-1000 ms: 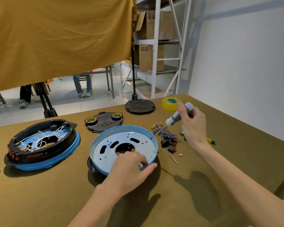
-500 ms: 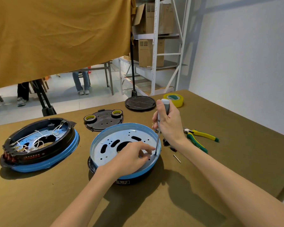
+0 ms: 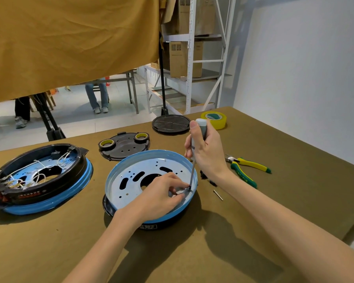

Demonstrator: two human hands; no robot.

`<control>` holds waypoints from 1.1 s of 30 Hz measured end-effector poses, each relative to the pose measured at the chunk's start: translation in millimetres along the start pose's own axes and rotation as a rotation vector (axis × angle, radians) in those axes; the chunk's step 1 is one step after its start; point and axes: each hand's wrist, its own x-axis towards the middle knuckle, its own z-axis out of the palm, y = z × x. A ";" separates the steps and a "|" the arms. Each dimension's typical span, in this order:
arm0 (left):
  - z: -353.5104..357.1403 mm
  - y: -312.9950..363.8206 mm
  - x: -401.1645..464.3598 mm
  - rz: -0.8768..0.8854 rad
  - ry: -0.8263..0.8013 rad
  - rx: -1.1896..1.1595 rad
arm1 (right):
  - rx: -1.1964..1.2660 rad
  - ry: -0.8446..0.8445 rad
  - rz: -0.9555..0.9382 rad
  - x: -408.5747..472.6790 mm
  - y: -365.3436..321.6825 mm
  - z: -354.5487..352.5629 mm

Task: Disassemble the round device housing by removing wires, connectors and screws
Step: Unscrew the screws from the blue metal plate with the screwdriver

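The round blue housing (image 3: pixel 131 166) with its perforated silver plate lies in the middle of the brown table. My right hand (image 3: pixel 207 152) grips a grey-handled screwdriver (image 3: pixel 200 127) upright, its tip planted on the plate near the right rim. My left hand (image 3: pixel 161 197) rests inside the housing, its curled fingertips right beside the screwdriver tip; what they pinch is hidden. A second housing (image 3: pixel 39 178), black ring on a blue base with white wires and red connectors inside, sits at the left.
A black cover plate (image 3: pixel 124 148) carrying two tape rolls lies behind the housing, a black disc (image 3: pixel 171 123) and yellow tape roll (image 3: pixel 214 119) farther back. Yellow-green pliers (image 3: pixel 246 170), a small pin (image 3: pixel 218 195) and dark connector bits lie to the right. People sit beyond the hanging cloth.
My right hand brought the screwdriver from over the wire pile at the right down onto the plate's right edge. My left hand slid from the near rim to the screwdriver tip.
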 end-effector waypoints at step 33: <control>-11.2 -6.8 -90.5 0.142 1.001 0.207 | -0.550 -0.646 -0.066 -20.3 -5.6 -9.5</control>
